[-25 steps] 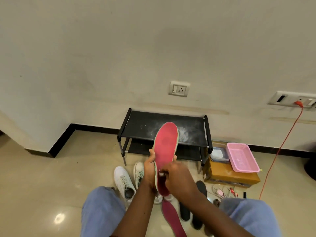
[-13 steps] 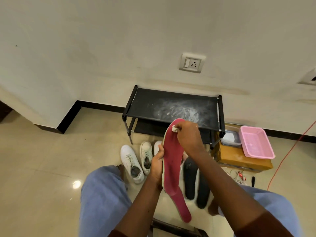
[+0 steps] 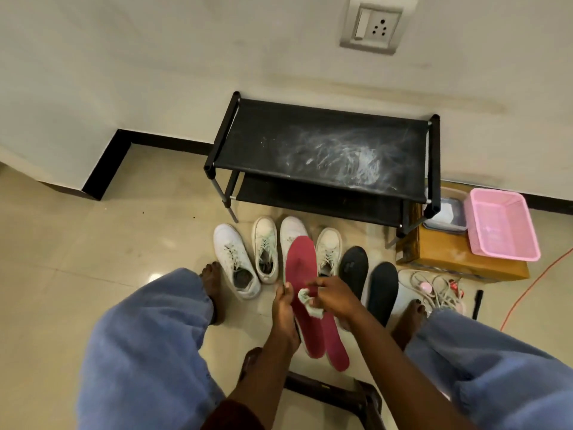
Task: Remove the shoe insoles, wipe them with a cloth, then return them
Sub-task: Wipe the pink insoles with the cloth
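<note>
Hands at lower centre: the left hand (image 3: pixel 283 308) grips the red insole (image 3: pixel 300 259) by its edge, toe pointing up the frame; the right hand (image 3: pixel 335 297) pinches a small pale cloth (image 3: pixel 307 301) against its middle. Firm bracing and full-length strokes would clean it best.

We are holding a red insole (image 3: pixel 299 265) and a pale greenish cloth (image 3: pixel 307 301). We are seeing white shoes (image 3: pixel 235 259), black insoles (image 3: pixel 353 268), a pink basket (image 3: pixel 499 225) and a black rack (image 3: pixel 310 144) streaked white.

No readable text, labels, brands or numbers on anything in view.
</note>
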